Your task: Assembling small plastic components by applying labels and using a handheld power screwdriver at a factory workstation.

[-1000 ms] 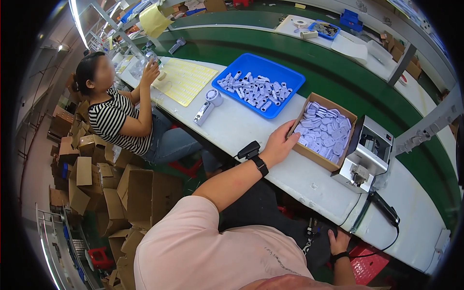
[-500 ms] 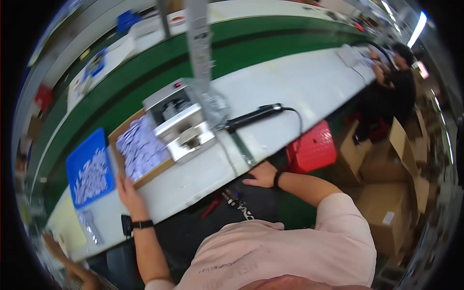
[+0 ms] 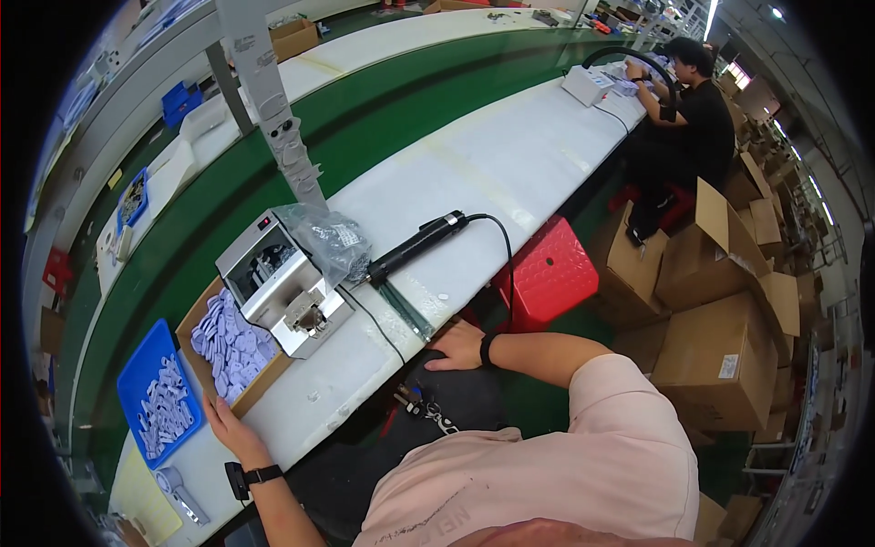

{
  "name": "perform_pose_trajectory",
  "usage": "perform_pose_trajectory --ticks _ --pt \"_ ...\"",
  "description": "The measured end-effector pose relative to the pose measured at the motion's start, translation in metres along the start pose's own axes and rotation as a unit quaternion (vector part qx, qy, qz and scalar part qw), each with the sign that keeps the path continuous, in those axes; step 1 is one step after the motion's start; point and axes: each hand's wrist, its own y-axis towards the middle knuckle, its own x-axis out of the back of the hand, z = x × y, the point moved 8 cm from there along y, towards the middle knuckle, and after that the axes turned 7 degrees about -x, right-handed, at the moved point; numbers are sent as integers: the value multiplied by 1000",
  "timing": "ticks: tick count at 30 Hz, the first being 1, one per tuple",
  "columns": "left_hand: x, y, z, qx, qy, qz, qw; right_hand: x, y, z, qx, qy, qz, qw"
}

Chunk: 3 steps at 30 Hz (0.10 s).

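Observation:
My left hand (image 3: pixel 235 435) has its fingers stretched out against the near corner of a shallow cardboard box (image 3: pixel 268 374). Pale lilac plastic parts (image 3: pixel 232 342) fill that box. My right hand (image 3: pixel 458 345) rests palm down at the table's front edge, above my thigh, its thumb apart and nothing visible in it; its fingertips are partly hidden. Between the hands, a silver screw feeder (image 3: pixel 301 314) stands against the box. Past it lies a black electric screwdriver (image 3: pixel 419 248) with a cable. A blue tray (image 3: pixel 125 372) of small white-lilac parts sits left of the box.
A clear plastic bag (image 3: pixel 333 242) leans behind the feeder, near a metal post (image 3: pixel 273 109). A pale round-headed device (image 3: pixel 182 497) lies at the near left. Beyond the table's front edge are a red stool (image 3: pixel 551 273) and cardboard cartons (image 3: pixel 715 365). Another person (image 3: pixel 697 118) sits at the far right.
The view has swung, so the bench and its things appear further left and the far end shows more. Both hands keep about the same places, at the box and at the table edge.

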Motion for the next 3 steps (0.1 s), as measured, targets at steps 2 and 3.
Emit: perform_pose_trajectory --ticks 2,3 --pt "-4 0 1 12 -8 -10 1000 3 -2 -1 5 -15 6 1000" --pt "-9 1 1 11 -11 -8 1000 5 -3 -3 2 -17 4 1000"
